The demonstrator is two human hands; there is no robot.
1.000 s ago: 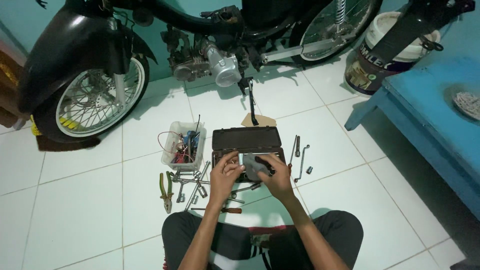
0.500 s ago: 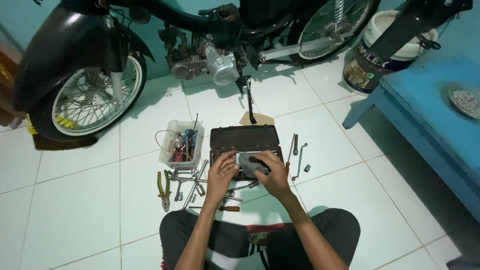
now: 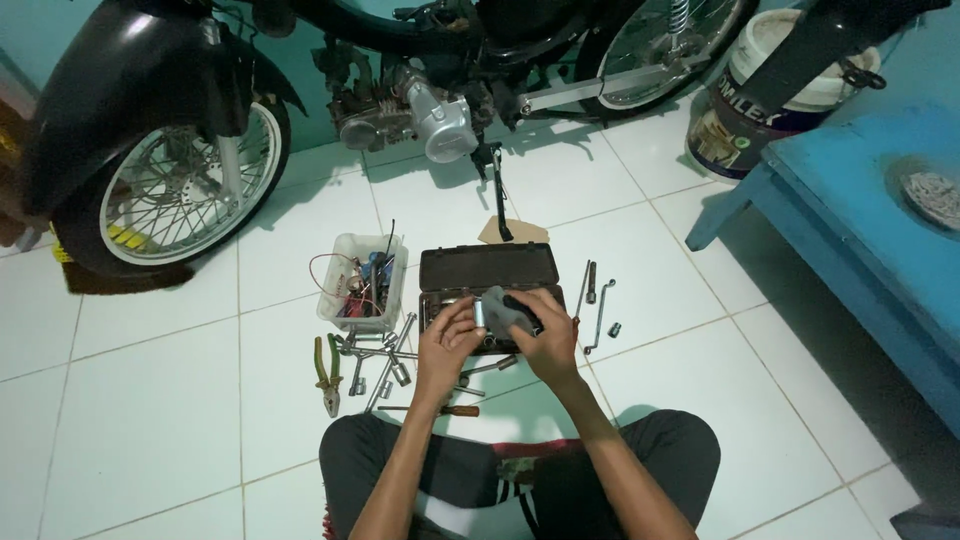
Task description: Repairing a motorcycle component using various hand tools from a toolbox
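While we sit on the white tile floor (image 3: 150,420), our left hand (image 3: 445,345) has its fingers clamped on a small metal socket (image 3: 481,312), our right hand (image 3: 545,340) grips a grey rag (image 3: 505,308) against it, just above the open socket case (image 3: 488,268), pliers (image 3: 326,372) well left.

Both my forearms run up from the near edge, bare, converging toward the middle; my left hand (image 3: 447,345) sits just left of centre, fingers curled and pinched together at the tips, thumb up; my right hand (image 3: 545,340) is beside it, nearly touching, knuckles up, fingers bent over and closed in a grip; my crossed legs lie near, under both elbows.
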